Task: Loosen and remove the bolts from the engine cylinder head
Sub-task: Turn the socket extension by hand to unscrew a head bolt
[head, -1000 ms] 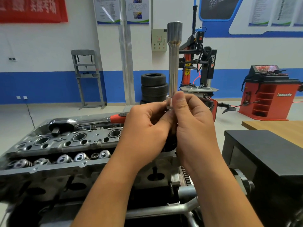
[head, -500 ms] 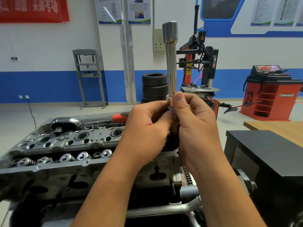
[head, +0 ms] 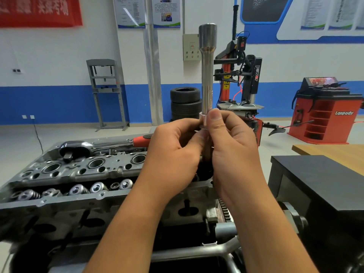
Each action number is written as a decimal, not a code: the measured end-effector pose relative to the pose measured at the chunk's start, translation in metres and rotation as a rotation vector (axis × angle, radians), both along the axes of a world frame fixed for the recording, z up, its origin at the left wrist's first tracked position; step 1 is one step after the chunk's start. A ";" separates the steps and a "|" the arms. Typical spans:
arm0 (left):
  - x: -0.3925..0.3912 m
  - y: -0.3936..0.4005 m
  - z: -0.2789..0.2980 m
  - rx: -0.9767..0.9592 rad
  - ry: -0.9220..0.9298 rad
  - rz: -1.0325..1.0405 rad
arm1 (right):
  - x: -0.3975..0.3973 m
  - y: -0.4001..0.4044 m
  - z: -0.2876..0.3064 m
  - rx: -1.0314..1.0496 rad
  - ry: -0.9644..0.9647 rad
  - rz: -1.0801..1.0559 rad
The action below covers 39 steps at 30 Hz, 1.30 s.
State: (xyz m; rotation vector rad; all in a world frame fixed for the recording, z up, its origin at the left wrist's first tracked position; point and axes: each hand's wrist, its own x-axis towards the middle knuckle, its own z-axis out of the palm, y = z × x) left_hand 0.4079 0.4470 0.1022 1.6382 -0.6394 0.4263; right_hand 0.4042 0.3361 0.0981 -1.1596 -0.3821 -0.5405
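Holding both hands together above the near end of the cylinder head [head: 82, 172], the left hand [head: 173, 152] and right hand [head: 230, 146] are pinching an upright long socket [head: 207, 75] around its lower collar. Whether a bolt is sitting inside is hidden. Turning it by fingertips, keeping it vertical, seems wisest. Beyond, the ratchet [head: 102, 145] is lying across the head's far edge.

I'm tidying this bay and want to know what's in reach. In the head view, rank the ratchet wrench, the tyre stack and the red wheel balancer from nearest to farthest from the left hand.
1. Ratchet wrench: lying on the cylinder head, just left of the left hand.
2. Tyre stack: on the floor behind, near the wall.
3. Red wheel balancer: far right, by the wall.
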 end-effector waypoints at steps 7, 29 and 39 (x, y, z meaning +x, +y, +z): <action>0.003 0.001 -0.002 -0.025 -0.042 0.056 | -0.001 0.001 0.001 -0.036 0.001 -0.034; 0.000 0.001 0.000 0.016 0.003 0.036 | -0.003 0.002 0.002 0.003 0.017 -0.012; 0.000 0.002 0.000 0.043 0.014 -0.001 | -0.006 0.001 0.003 0.006 0.020 0.028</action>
